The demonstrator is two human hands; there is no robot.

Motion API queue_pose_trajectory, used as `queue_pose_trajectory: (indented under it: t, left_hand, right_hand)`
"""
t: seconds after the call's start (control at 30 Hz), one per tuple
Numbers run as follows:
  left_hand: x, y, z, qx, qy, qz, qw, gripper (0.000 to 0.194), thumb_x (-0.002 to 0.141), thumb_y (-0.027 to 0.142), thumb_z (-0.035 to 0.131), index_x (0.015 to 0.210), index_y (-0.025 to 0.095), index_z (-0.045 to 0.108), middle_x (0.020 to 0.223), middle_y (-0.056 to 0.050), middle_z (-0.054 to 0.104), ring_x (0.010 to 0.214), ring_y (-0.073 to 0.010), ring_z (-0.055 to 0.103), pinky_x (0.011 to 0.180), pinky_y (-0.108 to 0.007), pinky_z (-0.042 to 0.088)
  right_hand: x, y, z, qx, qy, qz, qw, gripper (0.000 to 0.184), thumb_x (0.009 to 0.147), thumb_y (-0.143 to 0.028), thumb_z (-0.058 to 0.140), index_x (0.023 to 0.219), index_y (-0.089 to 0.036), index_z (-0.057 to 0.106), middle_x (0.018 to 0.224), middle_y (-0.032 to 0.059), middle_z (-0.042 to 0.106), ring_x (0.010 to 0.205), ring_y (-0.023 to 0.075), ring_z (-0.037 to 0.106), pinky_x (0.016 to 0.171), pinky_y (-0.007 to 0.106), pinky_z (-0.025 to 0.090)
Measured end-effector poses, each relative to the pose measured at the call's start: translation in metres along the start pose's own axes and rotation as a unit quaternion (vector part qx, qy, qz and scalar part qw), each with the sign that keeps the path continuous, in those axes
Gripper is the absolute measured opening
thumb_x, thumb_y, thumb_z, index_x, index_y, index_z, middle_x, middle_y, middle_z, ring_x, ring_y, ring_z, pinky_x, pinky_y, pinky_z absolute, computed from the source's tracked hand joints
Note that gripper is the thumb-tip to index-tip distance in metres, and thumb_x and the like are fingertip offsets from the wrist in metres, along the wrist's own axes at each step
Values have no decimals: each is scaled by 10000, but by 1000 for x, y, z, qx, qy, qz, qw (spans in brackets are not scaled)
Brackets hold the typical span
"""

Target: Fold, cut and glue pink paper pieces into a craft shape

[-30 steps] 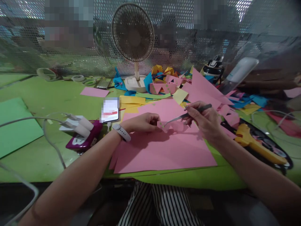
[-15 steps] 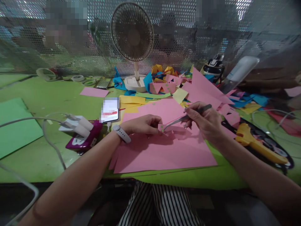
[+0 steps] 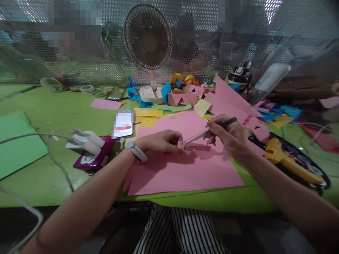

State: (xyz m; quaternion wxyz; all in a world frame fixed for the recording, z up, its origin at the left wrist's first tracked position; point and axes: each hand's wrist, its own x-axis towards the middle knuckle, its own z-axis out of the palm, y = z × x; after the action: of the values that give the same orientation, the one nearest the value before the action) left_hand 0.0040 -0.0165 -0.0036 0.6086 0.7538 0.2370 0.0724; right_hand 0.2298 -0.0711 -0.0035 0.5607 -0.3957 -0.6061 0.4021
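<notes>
My left hand (image 3: 160,140), with a white watch on the wrist, pinches the end of a small zigzag pink paper piece (image 3: 186,146) that carries small green dots. My right hand (image 3: 228,135) grips metal tweezers (image 3: 207,133) whose tip touches that piece right beside my left fingertips. Both hands hover over a large pink paper sheet (image 3: 182,169) lying on the green table (image 3: 66,109).
A desk fan (image 3: 148,46) stands at the back middle, with heaps of coloured paper scraps (image 3: 190,93) beside it. A purple power strip with white plugs (image 3: 91,153) and a phone (image 3: 123,124) lie left. A yellow glue gun (image 3: 288,163) lies right. Green sheet (image 3: 16,141) at far left.
The small pink piece and the tweezers' tip have sunk slightly toward the big pink sheet; both hands have stayed almost in place.
</notes>
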Motion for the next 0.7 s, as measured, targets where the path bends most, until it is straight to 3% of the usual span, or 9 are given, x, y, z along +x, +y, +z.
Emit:
queue_pose_trajectory:
  t: [0.7]
  left_hand:
    - [0, -1, 1, 12, -2, -8, 1000, 155, 723, 236, 650, 773, 157, 527, 546, 65, 498, 468, -70, 461, 440, -186, 342]
  right_hand:
    - [0, 0, 1, -12, 6, -3, 1000, 185, 803, -343, 629, 847, -187, 539, 549, -21, 634, 410, 104, 585, 358, 192, 454]
